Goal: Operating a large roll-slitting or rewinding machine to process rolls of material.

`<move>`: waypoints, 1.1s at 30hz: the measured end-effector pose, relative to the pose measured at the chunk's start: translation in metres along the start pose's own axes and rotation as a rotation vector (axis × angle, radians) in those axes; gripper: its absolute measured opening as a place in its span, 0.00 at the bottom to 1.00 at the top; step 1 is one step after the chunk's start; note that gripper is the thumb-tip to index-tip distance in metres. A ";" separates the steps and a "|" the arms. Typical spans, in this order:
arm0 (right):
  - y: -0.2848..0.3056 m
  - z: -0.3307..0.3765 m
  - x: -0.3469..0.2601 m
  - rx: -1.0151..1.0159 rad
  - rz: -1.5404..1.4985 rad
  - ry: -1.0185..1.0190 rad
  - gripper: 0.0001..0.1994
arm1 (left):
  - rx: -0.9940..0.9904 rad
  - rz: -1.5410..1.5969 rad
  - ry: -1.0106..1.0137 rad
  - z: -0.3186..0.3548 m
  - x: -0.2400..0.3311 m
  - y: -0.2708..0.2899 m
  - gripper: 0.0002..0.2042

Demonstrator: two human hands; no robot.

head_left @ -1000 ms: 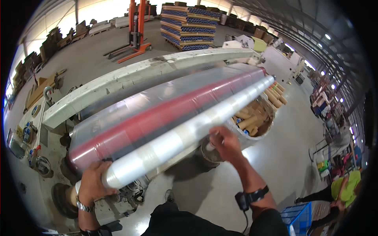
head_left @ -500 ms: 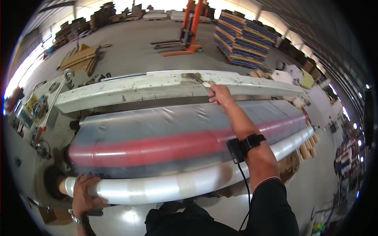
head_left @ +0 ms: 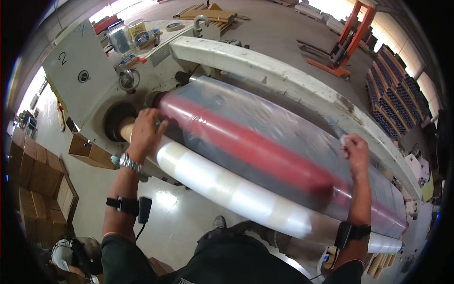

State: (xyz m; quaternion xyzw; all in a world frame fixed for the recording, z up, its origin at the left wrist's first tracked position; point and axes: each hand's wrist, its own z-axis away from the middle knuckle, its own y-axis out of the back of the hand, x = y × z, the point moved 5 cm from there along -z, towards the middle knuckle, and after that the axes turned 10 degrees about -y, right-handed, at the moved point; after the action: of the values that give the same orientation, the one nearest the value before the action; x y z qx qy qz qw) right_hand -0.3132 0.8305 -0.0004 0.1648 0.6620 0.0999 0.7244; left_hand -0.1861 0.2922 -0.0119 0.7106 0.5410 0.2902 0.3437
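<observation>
A long roll of white plastic film (head_left: pixel 246 194) lies across in front of me, with a brown cardboard core (head_left: pixel 126 127) jutting from its left end. My left hand (head_left: pixel 145 133) is curled over that end, beside the core. Beyond it runs a red roller (head_left: pixel 246 149) seen through clear film (head_left: pixel 265 113). My right hand (head_left: pixel 356 150) is closed over the film's far side, near the long white beam (head_left: pixel 283 75). From its fingers a thin flat-bladed scraper (head_left: pixel 335 127) points toward the beam, smeared by motion.
The machine's white side housing (head_left: pixel 78 75) stands at left, with a jar (head_left: pixel 120 38) and tape rolls (head_left: pixel 175 27) on top. Cardboard boxes (head_left: pixel 40 184) and another person (head_left: pixel 78 255) are at lower left. An orange lift truck (head_left: pixel 347 45) and stacked tubes (head_left: pixel 395 90) stand beyond.
The view has swung left. My right hand has lifted the scraper off the beam's top and come nearer. My left hand has shifted toward the core end of the white roll.
</observation>
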 end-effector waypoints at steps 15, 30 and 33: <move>-0.432 0.108 -0.125 -0.549 0.644 0.646 0.08 | -0.398 0.375 0.280 -0.004 -0.112 -0.048 0.06; -0.445 0.099 -0.095 -0.605 0.623 0.836 0.08 | -0.362 0.320 0.261 -0.020 -0.070 -0.053 0.03; -0.323 0.120 -0.064 -0.709 0.698 0.983 0.05 | -0.317 0.278 0.223 0.026 -0.153 -0.057 0.03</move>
State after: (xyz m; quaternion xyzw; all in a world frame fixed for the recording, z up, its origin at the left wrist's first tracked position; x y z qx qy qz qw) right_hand -0.2245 0.4955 -0.0527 0.0569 0.7488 0.5997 0.2765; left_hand -0.2362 0.1494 -0.0789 0.6789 0.4202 0.4927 0.3461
